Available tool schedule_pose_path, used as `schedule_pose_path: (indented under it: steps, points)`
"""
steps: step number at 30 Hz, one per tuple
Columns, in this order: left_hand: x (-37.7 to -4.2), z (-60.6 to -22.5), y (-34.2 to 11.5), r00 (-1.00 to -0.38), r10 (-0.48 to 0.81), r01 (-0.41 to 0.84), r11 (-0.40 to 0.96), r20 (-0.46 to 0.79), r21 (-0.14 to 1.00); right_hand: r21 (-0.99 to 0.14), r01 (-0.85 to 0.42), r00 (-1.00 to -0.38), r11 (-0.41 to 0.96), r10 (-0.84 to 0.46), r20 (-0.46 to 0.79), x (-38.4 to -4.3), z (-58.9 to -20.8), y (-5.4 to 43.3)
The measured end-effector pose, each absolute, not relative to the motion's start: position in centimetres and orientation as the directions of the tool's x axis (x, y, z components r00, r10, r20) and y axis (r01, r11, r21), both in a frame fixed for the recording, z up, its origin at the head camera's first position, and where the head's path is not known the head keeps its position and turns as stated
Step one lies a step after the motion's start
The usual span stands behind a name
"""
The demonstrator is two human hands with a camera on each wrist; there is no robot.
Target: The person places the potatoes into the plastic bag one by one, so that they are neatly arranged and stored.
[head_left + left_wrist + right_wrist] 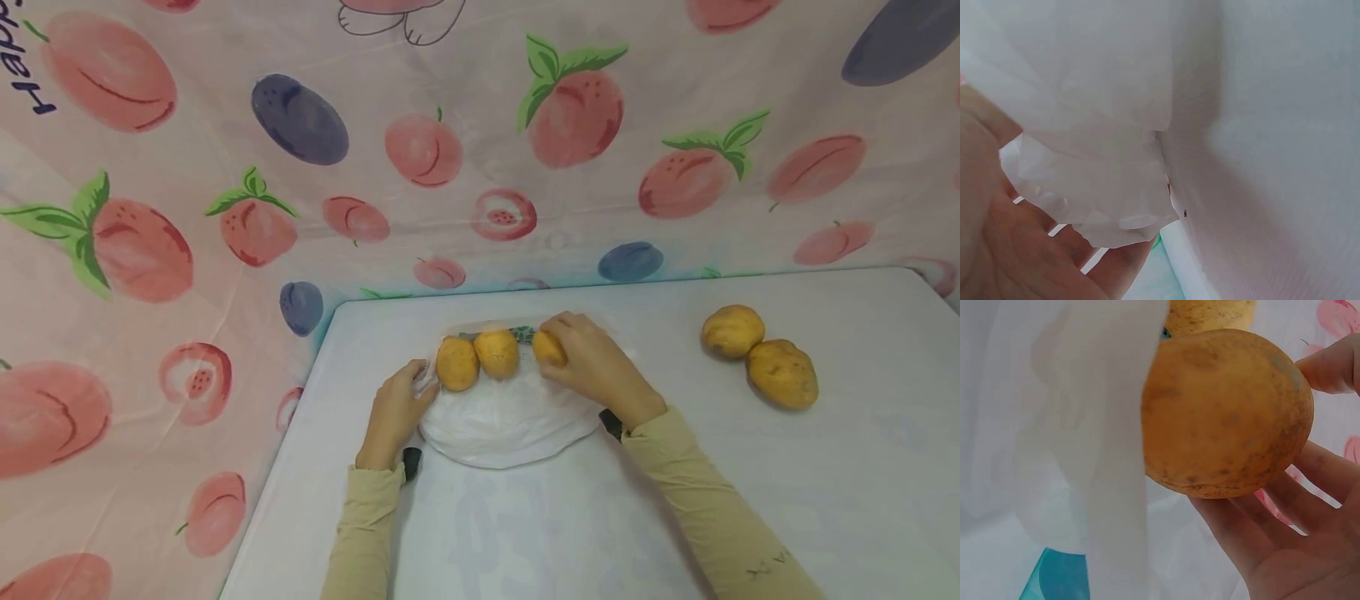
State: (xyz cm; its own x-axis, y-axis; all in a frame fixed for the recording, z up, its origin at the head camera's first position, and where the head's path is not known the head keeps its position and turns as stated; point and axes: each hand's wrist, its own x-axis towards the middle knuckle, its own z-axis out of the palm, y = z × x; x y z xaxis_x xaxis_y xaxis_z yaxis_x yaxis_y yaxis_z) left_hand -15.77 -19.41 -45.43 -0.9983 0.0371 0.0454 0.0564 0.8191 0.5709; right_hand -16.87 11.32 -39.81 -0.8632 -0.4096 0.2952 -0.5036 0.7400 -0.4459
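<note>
On the white table (862,500), a crumpled white plastic bag (502,425) lies between the hands. The left hand (396,408) holds the bag's edge loosely between thumb and fingers. The right hand (600,362) curls thumb and fingers round a potato (1229,412), part of which the plastic hides in the right wrist view. A left potato (457,364) and a middle potato (497,354) sit side by side at the bag's far part; whether inside or on top, I cannot tell. Two more potatoes (782,374) lie on the table, well apart to the right.
</note>
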Motion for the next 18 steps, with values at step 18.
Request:
schedule_pose_path:
  steps: [18]
  points:
    - [-15.7,-45.4,-19.4,-0.997,0.044,0.070,0.819,0.059,0.570,-0.466,-0.501,-0.865,0.729,-0.396,0.308,-18.3,-41.5,10.2]
